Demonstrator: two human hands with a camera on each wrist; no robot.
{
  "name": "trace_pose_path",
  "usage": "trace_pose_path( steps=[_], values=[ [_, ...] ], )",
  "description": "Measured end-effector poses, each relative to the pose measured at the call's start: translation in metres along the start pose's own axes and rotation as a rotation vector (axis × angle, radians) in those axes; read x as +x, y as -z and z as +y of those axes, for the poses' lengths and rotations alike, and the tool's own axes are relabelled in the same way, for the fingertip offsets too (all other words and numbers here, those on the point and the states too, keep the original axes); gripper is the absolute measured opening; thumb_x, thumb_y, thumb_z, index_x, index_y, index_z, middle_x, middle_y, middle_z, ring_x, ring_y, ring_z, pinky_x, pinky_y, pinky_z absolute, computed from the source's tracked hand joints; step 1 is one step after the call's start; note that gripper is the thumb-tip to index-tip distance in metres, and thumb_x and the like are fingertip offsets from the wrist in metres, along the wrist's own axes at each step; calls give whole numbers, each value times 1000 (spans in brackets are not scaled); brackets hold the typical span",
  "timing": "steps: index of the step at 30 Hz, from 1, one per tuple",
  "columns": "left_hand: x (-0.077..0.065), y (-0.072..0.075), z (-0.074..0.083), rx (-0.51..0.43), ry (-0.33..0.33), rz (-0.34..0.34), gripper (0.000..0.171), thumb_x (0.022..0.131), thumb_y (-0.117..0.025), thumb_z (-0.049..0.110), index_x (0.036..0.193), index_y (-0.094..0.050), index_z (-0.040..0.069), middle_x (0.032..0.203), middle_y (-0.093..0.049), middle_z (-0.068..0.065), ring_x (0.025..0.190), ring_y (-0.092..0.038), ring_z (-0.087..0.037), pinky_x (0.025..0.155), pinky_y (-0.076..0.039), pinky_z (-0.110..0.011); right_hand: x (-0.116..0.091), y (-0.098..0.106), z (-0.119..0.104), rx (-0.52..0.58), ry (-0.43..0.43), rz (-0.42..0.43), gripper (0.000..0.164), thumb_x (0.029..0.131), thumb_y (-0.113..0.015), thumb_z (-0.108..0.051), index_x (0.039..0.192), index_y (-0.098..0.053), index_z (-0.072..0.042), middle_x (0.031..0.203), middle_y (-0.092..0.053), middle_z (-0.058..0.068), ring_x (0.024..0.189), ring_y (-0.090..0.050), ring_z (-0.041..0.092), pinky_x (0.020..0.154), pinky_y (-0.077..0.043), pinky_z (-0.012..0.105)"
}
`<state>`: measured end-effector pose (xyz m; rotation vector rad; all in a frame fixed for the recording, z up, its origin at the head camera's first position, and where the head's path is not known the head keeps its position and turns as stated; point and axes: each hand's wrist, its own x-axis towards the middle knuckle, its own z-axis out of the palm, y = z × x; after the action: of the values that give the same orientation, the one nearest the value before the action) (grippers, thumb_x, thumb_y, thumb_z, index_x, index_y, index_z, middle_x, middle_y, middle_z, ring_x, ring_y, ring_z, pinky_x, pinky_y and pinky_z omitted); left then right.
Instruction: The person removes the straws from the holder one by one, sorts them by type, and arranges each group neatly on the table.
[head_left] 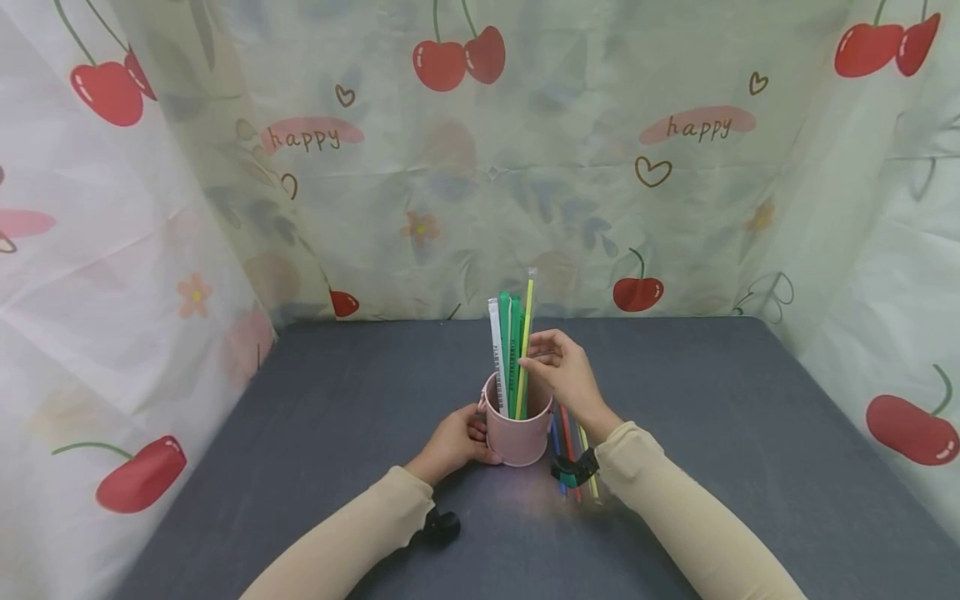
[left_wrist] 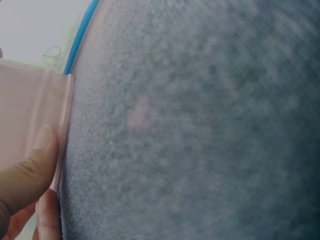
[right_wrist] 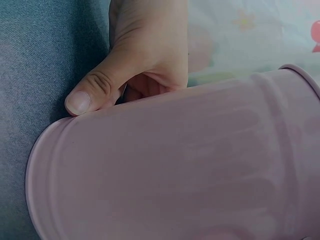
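Cream sleeves [head_left: 352,529] extend toward a pink cup [head_left: 517,442] on a dark gray table [head_left: 360,383].
The left hand [head_left: 455,437] grips the cup's side; the right hand [head_left: 567,372] pinches a yellow pencil [head_left: 528,308], its lower end inside beside green sticks [head_left: 515,333].

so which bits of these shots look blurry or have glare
Head view: faint pinkish sheen on the dark tabletop near the pink cup; left wrist view: tabletop blurred, with a fuzzy pink spot; right wrist view: printed backdrop out of focus, faint streaky reflections on the cup.
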<state>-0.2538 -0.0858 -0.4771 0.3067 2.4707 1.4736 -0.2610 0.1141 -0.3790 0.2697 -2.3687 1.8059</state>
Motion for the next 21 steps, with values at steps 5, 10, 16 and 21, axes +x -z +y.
trace_pose_path(
  steps=[5, 10, 16, 21],
  values=[
    [-1, -1, 0, 3, 3, 2, 58, 66, -88, 7, 115, -57, 3, 95, -63, -9, 81, -61, -16, 71, -55, -31, 0, 1, 3, 8, 7, -1, 34, 87, -71, -8, 118, -58, -1, 110, -62, 19, 97, -64, 29, 81, -50, 29],
    [-1, -1, 1, 10, 3, 8, 57, 66, -89, 8, 114, -57, 4, 94, -62, -9, 81, -60, -16, 72, -54, -31, 5, 3, 14, 29, 9, 8, 34, 86, -72, -9, 117, -59, -4, 109, -63, 16, 94, -65, 22, 79, -51, 25],
    [-1, -1, 1, 2, -2, 7, 57, 66, -89, 8, 114, -57, 4, 94, -62, -9, 81, -60, -16, 72, -54, -31, 4, 5, 12, 48, 4, 9, 33, 87, -71, -8, 118, -58, -3, 109, -62, 16, 90, -64, 18, 79, -54, 29],
    [-1, 0, 1, -8, 11, 2, 58, 67, -88, 9, 115, -57, 4, 96, -62, -9, 82, -60, -16, 73, -55, -31, 3, 8, 10, 63, 11, 2, 35, 88, -71, -8, 119, -57, -1, 110, -61, 20, 90, -65, 21, 80, -55, 35]
  ],
)
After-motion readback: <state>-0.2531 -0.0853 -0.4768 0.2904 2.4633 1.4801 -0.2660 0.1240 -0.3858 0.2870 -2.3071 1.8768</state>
